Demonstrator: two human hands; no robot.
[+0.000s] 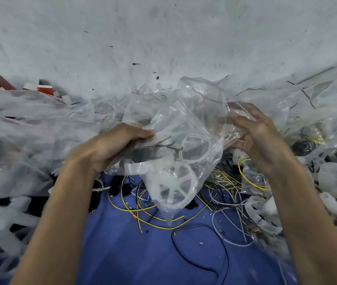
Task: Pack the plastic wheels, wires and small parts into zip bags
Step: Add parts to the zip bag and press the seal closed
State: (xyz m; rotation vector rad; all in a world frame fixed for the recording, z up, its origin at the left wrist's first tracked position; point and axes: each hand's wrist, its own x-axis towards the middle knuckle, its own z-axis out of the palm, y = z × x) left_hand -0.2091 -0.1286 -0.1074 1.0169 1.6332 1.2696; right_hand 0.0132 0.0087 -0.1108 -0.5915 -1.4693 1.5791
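Note:
A clear zip bag (186,124) hangs in the air between my hands, above a blue cloth. Inside it sit a white spoked plastic wheel (173,186), a white ring (196,149) and some dark parts. My left hand (112,145) grips the bag's left edge with curled fingers. My right hand (256,132) pinches the bag's right edge, thumb on the plastic. Loose yellow wires (155,221), a black wire (214,243) and white wires lie on the cloth below.
Heaps of clear plastic bags and white strips (19,124) crowd the left; more bags, white parts and wires (317,171) pile up on the right. Red-and-white boxes (44,88) stand at the back left against a grey-white wall. The blue cloth (122,254) shows bare near me.

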